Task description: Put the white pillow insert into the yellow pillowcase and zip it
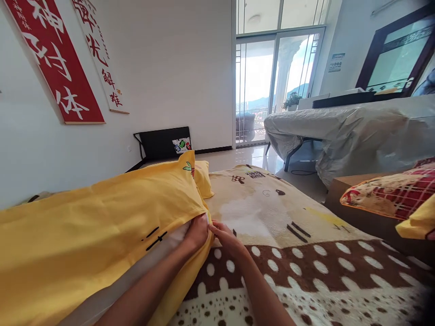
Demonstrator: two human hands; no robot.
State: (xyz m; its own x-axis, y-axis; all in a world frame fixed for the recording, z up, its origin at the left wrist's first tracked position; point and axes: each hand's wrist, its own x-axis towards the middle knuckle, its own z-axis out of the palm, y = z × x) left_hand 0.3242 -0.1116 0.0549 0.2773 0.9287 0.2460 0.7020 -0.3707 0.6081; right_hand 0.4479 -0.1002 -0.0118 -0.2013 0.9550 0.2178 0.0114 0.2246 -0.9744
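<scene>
A large yellow pillowcase [95,208] with black stitch marks and a carrot motif lies across the left side of the bed. Its side gapes, and a white pillow [132,276] shows inside. My left hand [198,230] reaches into this opening at the far right corner; its fingers are hidden by the cloth and the hand's own back. Just to its right, my right hand [224,234] is closed, pinching the pillowcase's edge between thumb and fingers. Both hands meet at the same corner.
Under everything spreads a beige and brown dotted blanket [272,217]. Behind the pillowcase lies another yellow pillow [204,179]. A plaid cushion [390,197] rests at right, near a plastic-covered table [340,124]. A black panel [163,142] leans by the back wall.
</scene>
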